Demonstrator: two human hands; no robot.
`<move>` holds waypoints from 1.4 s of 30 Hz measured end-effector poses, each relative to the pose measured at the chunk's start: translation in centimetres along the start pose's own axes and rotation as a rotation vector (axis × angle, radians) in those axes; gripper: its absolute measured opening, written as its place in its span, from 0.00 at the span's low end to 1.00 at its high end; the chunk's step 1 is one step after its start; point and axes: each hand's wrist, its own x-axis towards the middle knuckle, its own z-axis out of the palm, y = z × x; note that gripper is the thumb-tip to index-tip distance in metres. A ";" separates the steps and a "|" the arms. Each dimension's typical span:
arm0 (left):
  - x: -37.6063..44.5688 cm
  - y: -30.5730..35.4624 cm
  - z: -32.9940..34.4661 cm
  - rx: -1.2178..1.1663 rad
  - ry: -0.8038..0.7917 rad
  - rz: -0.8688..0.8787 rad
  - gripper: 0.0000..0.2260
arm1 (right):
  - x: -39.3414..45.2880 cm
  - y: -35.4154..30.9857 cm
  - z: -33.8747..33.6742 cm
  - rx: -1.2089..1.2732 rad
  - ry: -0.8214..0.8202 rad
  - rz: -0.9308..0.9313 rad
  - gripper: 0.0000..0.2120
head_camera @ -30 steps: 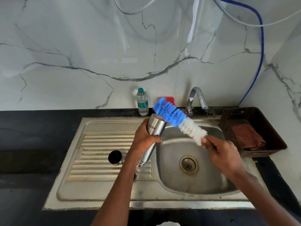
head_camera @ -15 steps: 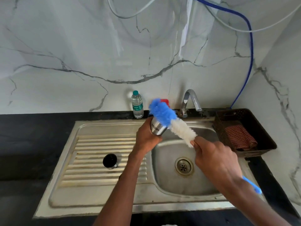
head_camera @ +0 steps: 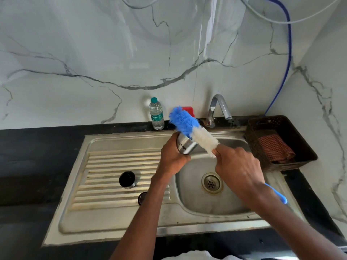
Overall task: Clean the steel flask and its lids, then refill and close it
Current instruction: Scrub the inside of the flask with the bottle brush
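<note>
One steel flask [head_camera: 185, 146] is held over the sink [head_camera: 116, 212], tilted with its open mouth up and away, the left hand [head_camera: 171, 159] wrapped round its body with the fingers [head_camera: 183, 160] closed on it just below the printed lettering. One bottle brush [head_camera: 193, 131], blue at the tip and white nearer the handle, lies slantwise across the flask's mouth; whether any bristles are inside cannot be told. The right hand [head_camera: 237, 167] grips the brush where the white bristles end, fingers curled tight round the handle, whose blue end [head_camera: 277, 195] sticks out past the wrist. Two lids rest on the ribbed draining board, both to the left of the left fingers and nearer the person: one dark-topped steel cap [head_camera: 127, 179], and one smaller dark lid [head_camera: 142, 198] partly hidden by the left forearm. Beyond the fingers, on the dark surface [head_camera: 37, 147] against the marble wall, stands one clear water bottle [head_camera: 156, 114] with a green cap, with one red object [head_camera: 188, 110] just beside the brush tip. One tap [head_camera: 217, 107] rises behind the basin. Right of the right fingers sits one dark basket [head_camera: 281, 143] holding one checked cloth [head_camera: 276, 148].
</note>
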 end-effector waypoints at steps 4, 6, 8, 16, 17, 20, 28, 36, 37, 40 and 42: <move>0.8 -1.3 -1.2 -0.060 0.065 -0.053 0.34 | -1.7 0.8 -0.3 -0.026 -0.013 0.022 0.13; 1.1 -1.3 -1.3 -0.037 0.069 -0.035 0.35 | -2.7 0.1 0.0 -0.012 -0.028 -0.010 0.14; 0.9 -0.8 -0.4 -0.021 0.042 0.006 0.36 | -1.1 -0.4 0.4 -0.004 -0.001 -0.016 0.13; 1.7 -1.7 -2.0 -0.602 0.110 -0.178 0.29 | 1.4 2.8 2.2 0.421 -0.043 0.218 0.14; 1.6 -1.6 -2.0 -0.719 0.089 -0.192 0.29 | 2.0 2.8 2.7 0.436 -0.040 0.227 0.14; 1.5 -0.5 -1.2 -1.036 0.008 -0.194 0.33 | 2.4 1.3 4.1 0.422 -0.092 0.169 0.14; 2.9 -1.3 -3.2 -1.533 0.359 -0.260 0.27 | -3.2 0.8 5.3 0.275 -0.100 0.159 0.10; 2.8 -3.0 -3.8 -1.592 0.544 -0.441 0.23 | -1.1 0.8 7.1 0.362 -0.162 0.185 0.12; 2.9 -3.2 -4.1 -1.605 0.578 -0.459 0.27 | -2.4 0.7 7.1 0.338 -0.150 0.167 0.11; 2.4 -3.2 -4.4 -1.628 0.675 -0.487 0.43 | -3.2 0.6 7.4 0.320 -0.138 0.158 0.10; 1.8 -2.9 -3.8 -1.616 0.680 -0.495 0.41 | -1.3 0.3 7.7 0.301 -0.112 0.173 0.10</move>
